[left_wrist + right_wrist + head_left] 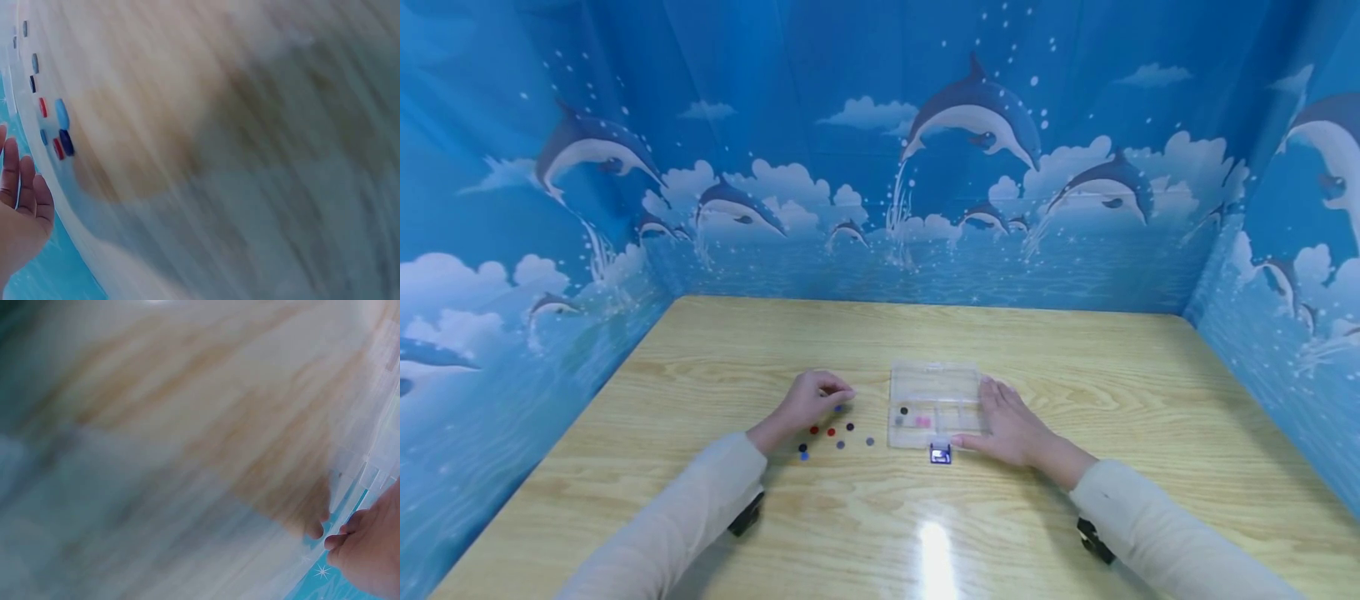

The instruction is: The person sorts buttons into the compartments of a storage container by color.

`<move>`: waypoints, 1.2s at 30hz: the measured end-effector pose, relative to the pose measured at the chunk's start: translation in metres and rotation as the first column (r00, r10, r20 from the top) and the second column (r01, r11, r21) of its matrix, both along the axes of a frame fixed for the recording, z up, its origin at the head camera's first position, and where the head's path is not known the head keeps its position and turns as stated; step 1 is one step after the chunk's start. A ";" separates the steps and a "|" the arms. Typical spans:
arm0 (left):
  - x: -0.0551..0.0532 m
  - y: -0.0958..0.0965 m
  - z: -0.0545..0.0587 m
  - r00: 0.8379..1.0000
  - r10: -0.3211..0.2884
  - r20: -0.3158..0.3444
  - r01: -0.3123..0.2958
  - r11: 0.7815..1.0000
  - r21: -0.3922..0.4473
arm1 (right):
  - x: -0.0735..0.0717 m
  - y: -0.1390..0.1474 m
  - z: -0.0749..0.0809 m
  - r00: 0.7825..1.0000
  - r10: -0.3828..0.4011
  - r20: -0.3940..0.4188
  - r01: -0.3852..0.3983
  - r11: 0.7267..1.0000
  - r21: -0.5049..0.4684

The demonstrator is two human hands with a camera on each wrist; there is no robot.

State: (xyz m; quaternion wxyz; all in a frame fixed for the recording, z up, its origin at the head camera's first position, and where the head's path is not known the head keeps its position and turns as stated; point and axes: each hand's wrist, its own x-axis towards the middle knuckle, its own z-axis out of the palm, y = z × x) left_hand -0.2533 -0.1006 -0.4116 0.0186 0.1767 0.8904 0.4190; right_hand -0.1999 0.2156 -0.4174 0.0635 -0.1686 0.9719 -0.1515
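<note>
My left hand (812, 398) is low over the table, left of a clear plastic box. Its thumb and index fingertips come together; I cannot tell whether something small is between them. Just below them lies a blue disc (838, 408). Several small flat discs lie nearby, among them a red disc (831, 432), a black disc (850, 427) and a grey disc (870, 442). The clear box (934, 383) has its lid raised back. My right hand (1011, 425) rests along its right side, fingers extended, thumb at the front edge.
Inside the box's compartments are a black disc (904, 411) and pink pieces (923, 422). A small dark blue-edged square (941, 454) sits at the box's front edge. The wood-grain table (760, 333) meets a blue dolphin-print curtain (850, 275) behind and at both sides.
</note>
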 end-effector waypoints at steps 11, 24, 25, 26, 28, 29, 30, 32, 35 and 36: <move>-0.002 -0.011 -0.006 1.000 -0.001 0.014 0.002 0.997 -0.076 | 0.001 0.000 0.000 1.000 -0.004 -0.001 0.004 1.000 0.005; -0.004 -0.016 -0.007 1.000 0.001 0.016 0.001 0.990 -0.144 | 0.000 0.001 -0.002 1.000 -0.004 0.000 0.004 1.000 0.010; -0.005 -0.016 -0.008 1.000 0.000 0.011 0.002 0.989 -0.149 | 0.000 0.000 -0.002 1.000 -0.004 0.000 0.004 1.000 0.010; -0.005 -0.016 -0.008 1.000 -0.002 0.010 0.003 0.988 -0.153 | 0.000 0.000 -0.002 1.000 -0.003 -0.002 0.003 1.000 0.010; -0.005 -0.016 -0.008 1.000 -0.004 0.009 0.005 0.987 -0.158 | 0.000 0.000 -0.002 1.000 0.000 -0.005 0.000 1.000 0.009; -0.005 -0.015 -0.008 1.000 -0.004 0.010 0.006 0.987 -0.161 | 0.000 0.000 -0.001 1.000 0.000 -0.005 0.000 1.000 0.008; -0.005 -0.015 -0.008 1.000 -0.004 0.010 0.005 0.987 -0.161 | 0.000 0.000 -0.001 1.000 0.000 -0.004 0.000 1.000 0.008; -0.005 -0.015 -0.009 1.000 -0.003 0.014 0.005 0.987 -0.161 | 0.000 0.000 -0.001 1.000 0.003 -0.007 -0.003 1.000 0.006; -0.005 -0.015 -0.009 1.000 0.000 0.015 0.003 0.986 -0.164 | 0.000 0.000 -0.001 1.000 0.003 -0.007 -0.003 1.000 0.009; -0.005 -0.014 -0.008 1.000 0.000 0.017 0.003 0.986 -0.165 | 0.000 0.000 -0.001 1.000 0.004 -0.007 -0.003 1.000 0.010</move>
